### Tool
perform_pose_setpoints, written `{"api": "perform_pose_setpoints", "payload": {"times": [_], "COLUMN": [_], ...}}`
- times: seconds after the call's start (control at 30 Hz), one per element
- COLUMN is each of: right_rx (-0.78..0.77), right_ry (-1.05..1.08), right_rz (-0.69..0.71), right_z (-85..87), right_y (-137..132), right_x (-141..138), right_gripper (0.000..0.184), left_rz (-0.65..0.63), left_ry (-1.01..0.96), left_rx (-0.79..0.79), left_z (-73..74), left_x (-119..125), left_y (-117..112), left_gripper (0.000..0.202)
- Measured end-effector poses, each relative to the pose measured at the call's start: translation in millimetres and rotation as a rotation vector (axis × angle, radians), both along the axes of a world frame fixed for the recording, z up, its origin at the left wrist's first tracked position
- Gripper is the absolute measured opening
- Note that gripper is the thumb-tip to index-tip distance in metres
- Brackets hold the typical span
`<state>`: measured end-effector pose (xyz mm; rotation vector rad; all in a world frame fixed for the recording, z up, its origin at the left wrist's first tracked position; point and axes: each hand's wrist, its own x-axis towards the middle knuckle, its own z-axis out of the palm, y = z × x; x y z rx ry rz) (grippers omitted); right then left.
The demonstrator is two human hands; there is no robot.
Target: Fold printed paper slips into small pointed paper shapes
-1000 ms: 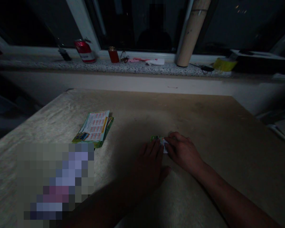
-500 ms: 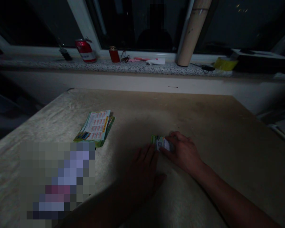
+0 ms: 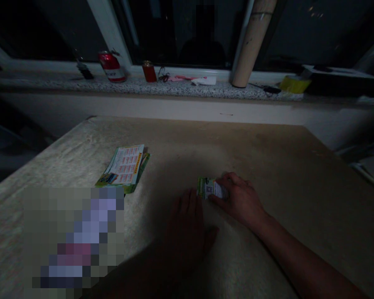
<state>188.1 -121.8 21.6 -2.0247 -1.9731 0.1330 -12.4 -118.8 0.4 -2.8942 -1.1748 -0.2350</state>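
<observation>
A small green and white printed leaflet, with a dark square code on it, lies on the table in front of me. Its right end is between the thumb and fingers of my right hand, which is closed on it. In deep shadow, my left hand lies flat, fingers stretched out and thumb apart, the fingertips by the leaflet's left edge. Whether they touch it I cannot tell. Further left rests a pile of larger printed leaflets, the top one bearing rows of red figures.
A blurred-out, pixelated item lies on the table at the left front. Along the granite windowsill stand a red can, a small red jar, a cardboard tube and a yellow tape roll.
My left hand's fingers have drawn back slightly to the left, uncovering more of the leaflet's left edge. My right hand stays where it was, still holding the leaflet.
</observation>
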Motion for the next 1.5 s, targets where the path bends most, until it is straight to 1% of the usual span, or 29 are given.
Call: {"api": "perform_pose_setpoints", "payload": {"times": [0.1, 0.2, 0.3, 0.4, 0.47, 0.53, 0.6, 0.67, 0.73, 0.8, 0.87, 1.0, 1.13, 1.2, 1.27, 1.37, 1.43, 1.5], "right_rx": [-0.025, -0.087, -0.121, -0.124, -0.111, -0.1, -0.094, -0.079, -0.051, -0.013, 0.021, 0.066, 0.093, 0.098, 0.117, 0.142, 0.128, 0.109], "right_ry": [0.028, 0.089, 0.196, 0.305, 0.389, 0.466, 0.523, 0.566, 0.604, 0.634, 0.643, 0.642, 0.673, 0.674, 0.62, 0.457, 0.377, 0.349], "right_rz": [0.044, 0.102, 0.17, 0.208, 0.237, 0.253, 0.247, 0.214, 0.161, 0.112, 0.083, 0.05, 0.03, 0.037, 0.065, 0.131, 0.17, 0.193], "right_z": [0.0, -1.6, -4.0, -5.3, -5.9, -6.9, -8.7, -11.2, -14.1, -17.0, -18.9, -19.3, -20.1, -21.2, -21.7, -20.1, -17.9, -15.2], "right_y": [0, 1, 4, 5, 4, 1, -1, -2, -2, -1, 1, 1, 2, 2, 2, 2, 1, 1], "right_x": [7, 19, 33, 45, 52, 57, 59, 60, 57, 54, 51, 48, 47, 47, 46, 44, 43, 42], "right_gripper": [0.036, 0.037, 0.045, 0.053, 0.059, 0.065, 0.069, 0.069, 0.064, 0.056, 0.052, 0.045, 0.039, 0.038, 0.041, 0.048, 0.05, 0.052], "left_rz": [-0.006, -0.013, -0.009, -0.013, -0.015, -0.005, 0.009, 0.033, 0.033, -0.015, -0.08, -0.141, -0.203, -0.219, -0.206, -0.175, -0.171, -0.175], "left_ry": [-0.017, -0.013, -0.006, -0.009, -0.007, -0.002, -0.002, -0.015, -0.038, -0.074, -0.123, -0.158, -0.138, -0.132, -0.144, -0.169, -0.178, -0.182], "left_rx": [-0.011, -0.005, 0.002, -0.002, -0.02, -0.05, -0.076, -0.071, -0.062, -0.078, -0.109, -0.136, -0.106, -0.1, -0.104, -0.133, -0.154, -0.162], "left_z": [0.2, -1.2, -2.6, -1.6, 1.7, 7.3, 13.9, 19.7, 22.7, 22.4, 19.3, 11.7, 8.7, 8.4, 8.1, 7.2, 6.4, 5.8], "left_x": [-1, -2, -3, -3, -3, -2, -1, 3, 9, 17, 23, 31, 31, 30, 28, 26, 26, 26], "left_y": [1, 2, 2, 2, 4, 7, 12, 18, 25, 33, 40, 54, 62, 62, 62, 61, 61, 62], "left_gripper": [0.078, 0.079, 0.079, 0.078, 0.078, 0.073, 0.062, 0.055, 0.054, 0.053, 0.056, 0.056, 0.041, 0.038, 0.043, 0.053, 0.055, 0.055]}}
